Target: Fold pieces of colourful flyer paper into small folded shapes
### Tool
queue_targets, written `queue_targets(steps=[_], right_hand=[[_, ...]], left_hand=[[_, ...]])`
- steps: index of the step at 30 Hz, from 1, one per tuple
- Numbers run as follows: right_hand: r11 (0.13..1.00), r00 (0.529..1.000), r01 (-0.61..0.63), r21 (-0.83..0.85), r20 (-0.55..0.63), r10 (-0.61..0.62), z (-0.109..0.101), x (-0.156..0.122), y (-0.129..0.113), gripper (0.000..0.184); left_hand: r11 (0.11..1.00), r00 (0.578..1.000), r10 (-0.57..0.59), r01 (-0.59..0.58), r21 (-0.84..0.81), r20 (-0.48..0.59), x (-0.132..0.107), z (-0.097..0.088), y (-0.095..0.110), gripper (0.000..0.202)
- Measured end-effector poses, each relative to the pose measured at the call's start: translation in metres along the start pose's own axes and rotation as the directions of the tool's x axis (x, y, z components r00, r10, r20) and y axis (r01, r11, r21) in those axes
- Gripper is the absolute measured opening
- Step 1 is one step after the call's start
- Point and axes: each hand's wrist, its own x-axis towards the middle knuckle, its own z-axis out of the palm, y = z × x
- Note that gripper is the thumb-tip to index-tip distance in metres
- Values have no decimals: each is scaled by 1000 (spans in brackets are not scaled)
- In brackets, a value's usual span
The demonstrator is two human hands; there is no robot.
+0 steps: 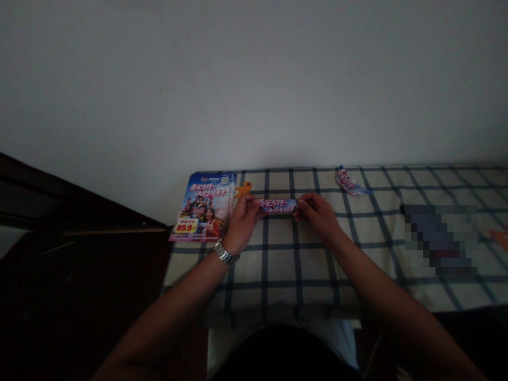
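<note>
A narrow folded flyer (278,205), blue and pink with white and red lettering, stretches sideways between my two hands over the checked cloth. My left hand (245,212), with a silver watch on its wrist, pinches the left end. At the right end the fingers of my right hand (316,212) are closed on the paper. Left of my left hand lies a stack of flyers (204,203) with matching print and a large 89.9 on the top one. Beyond my right hand rests another folded piece of flyer (349,182), fanned at one end.
A checked cloth (254,278) covers the table, which stands against a pale wall (278,95). An orange figure (243,188) sits beside the stack. To the right lies a dark pixelated object (436,238), with an orange item (500,237) at the edge.
</note>
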Motion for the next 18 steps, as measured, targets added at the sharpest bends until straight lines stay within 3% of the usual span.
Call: queue_targets(steps=[4,7,13,15,18], right_hand=[[999,1000,-3,35,-6,4,0,0,1,44],[999,1000,-1,41,3,1,0,-1,1,42],[1000,1000,21,-13,14,-21,-1,-1,1,41],[999,999,34,-25,20,-34,-1,-2,1,41],[998,997,60,-35,42,-59,0,-3,0,40]], left_hand=[[1000,1000,25,-25,19,-3,-1,1,4,21],[987,996,70,-76,145,48,-2,0,11,24],[812,972,185,-234,535,144,-5,-1,23,15],[793,971,180,-237,561,157,-7,1,24,12],[826,972,151,-226,517,182,-8,3,23,28]])
